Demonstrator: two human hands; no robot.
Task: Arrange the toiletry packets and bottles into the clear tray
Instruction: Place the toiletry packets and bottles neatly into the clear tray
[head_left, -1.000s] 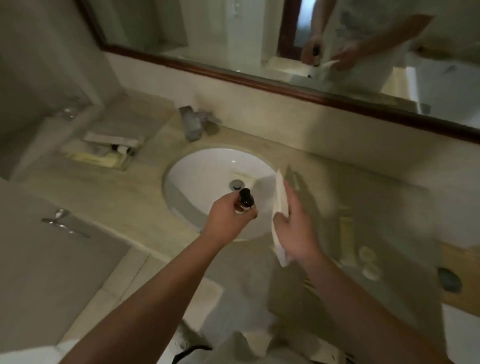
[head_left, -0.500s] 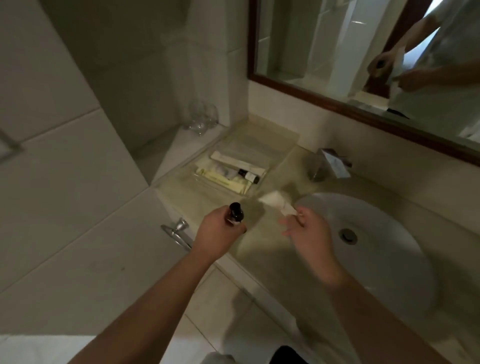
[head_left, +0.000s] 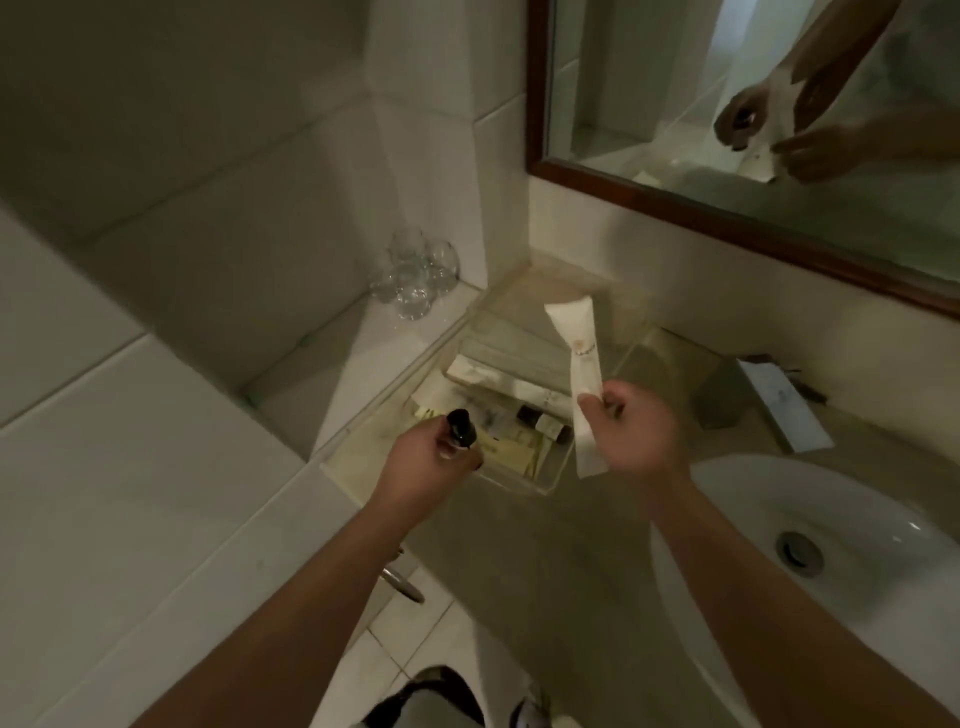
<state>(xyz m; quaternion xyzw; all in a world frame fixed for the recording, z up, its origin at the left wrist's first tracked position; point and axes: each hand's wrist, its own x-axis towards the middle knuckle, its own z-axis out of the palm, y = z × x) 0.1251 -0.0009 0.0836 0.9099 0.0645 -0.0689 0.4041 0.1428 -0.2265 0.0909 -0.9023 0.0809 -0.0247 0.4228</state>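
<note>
The clear tray (head_left: 621, 358) sits on the beige counter in the corner, left of the sink. Inside it lie several packets and small bottles, among them a white packet (head_left: 498, 378), a yellow packet (head_left: 511, 453) and a dark-capped bottle (head_left: 540, 418). My left hand (head_left: 428, 465) is closed around a small bottle with a black cap (head_left: 461, 427), held upright over the tray's near left end. My right hand (head_left: 631, 434) pinches a long white packet (head_left: 582, 379), which stands nearly upright above the tray's right half.
A white sink basin (head_left: 810, 561) lies to the right, with a square faucet (head_left: 774, 402) behind it. Upturned glasses (head_left: 415, 275) stand on a tiled ledge behind the tray. A wood-framed mirror (head_left: 727, 208) hangs above. A metal handle (head_left: 402, 584) juts out below the counter edge.
The view has swung left from the sink to the tray. Both hands have moved forward over the tray, and the white packet has turned from lying flat to standing upright.
</note>
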